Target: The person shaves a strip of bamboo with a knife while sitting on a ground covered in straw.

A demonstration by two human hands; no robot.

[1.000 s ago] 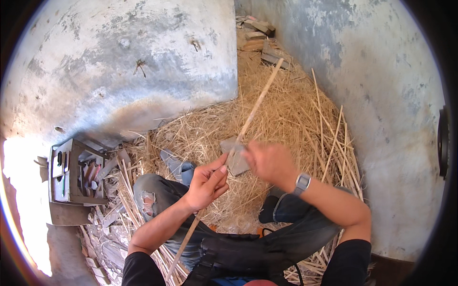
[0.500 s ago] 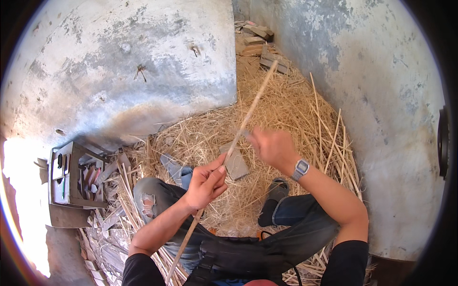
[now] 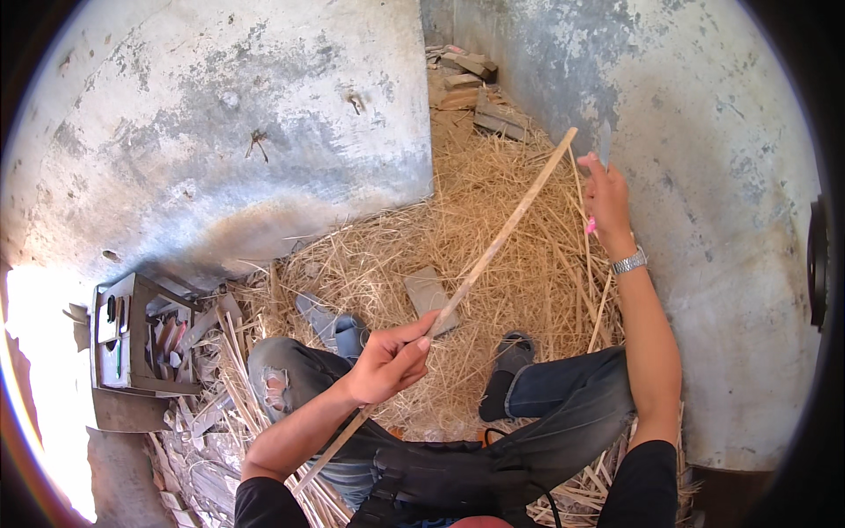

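Note:
A long pale wooden strip, likely split bamboo, slants from beside my left leg up to the far right. My left hand pinches it near its middle between thumb and fingers. Off to the right, my right hand is raised, closed around a knife. The knife's blade points away from me, close to the strip's far end but apart from it. A bit of pink shows below my right fist; most of the handle is hidden by my fingers.
Straw-like shavings cover the floor, with a flat grey slab among them. Long strips lie along the right wall. A small wooden cabinet stands at the left. Bricks are piled in the far corner.
My right hand with the knife has moved away and to the right, off the strip. The strip's far end has swung right, and my left hand has shifted slightly right.

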